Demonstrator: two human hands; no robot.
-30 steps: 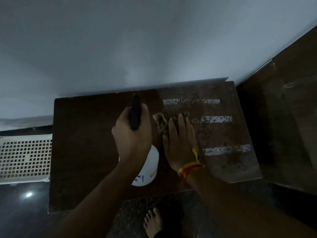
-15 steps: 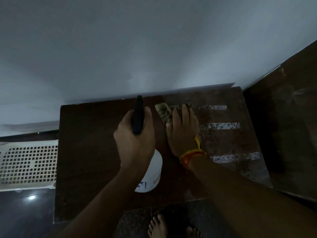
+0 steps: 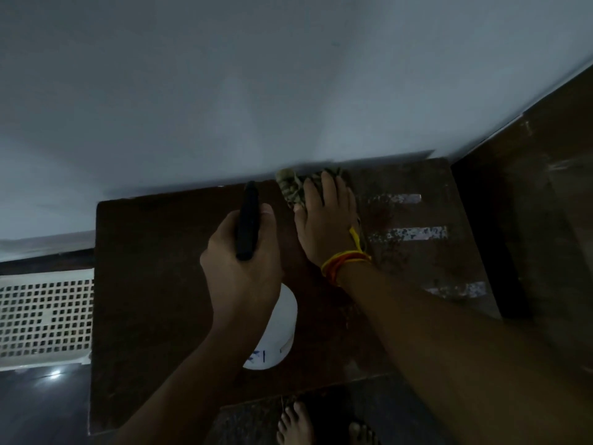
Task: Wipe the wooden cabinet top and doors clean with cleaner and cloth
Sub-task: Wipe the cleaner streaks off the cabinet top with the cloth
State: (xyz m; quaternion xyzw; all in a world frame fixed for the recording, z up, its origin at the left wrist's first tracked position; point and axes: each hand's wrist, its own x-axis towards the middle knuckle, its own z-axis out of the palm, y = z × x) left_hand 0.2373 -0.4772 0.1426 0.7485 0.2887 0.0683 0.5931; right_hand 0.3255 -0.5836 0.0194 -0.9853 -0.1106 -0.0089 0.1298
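Person stood at dark wooden cabinet top (image 3: 154,284), spray bottle in left hand, cloth under right.

Nearest, bare toes (image 3: 293,423) showed on the dark floor at the cabinet's front edge. Left hand (image 3: 240,271) gripped the white spray bottle (image 3: 276,335) from above, fingers curled round its black trigger head (image 3: 247,220); bottle body hung over the surface, and the dim view did not show whether its base touched. Right hand (image 3: 324,220), yellow-orange thread (image 3: 343,263) at the wrist, lay flat with fingers straight and close together, pressing a patterned cloth (image 3: 293,187) onto the surface at its back edge, touching the pale wall (image 3: 288,75). Three pale speckled strips (image 3: 417,233) marked the top right of the hand. White lattice basket (image 3: 41,316) sat left of the cabinet; a dark wooden panel (image 3: 552,220) stood to the right.
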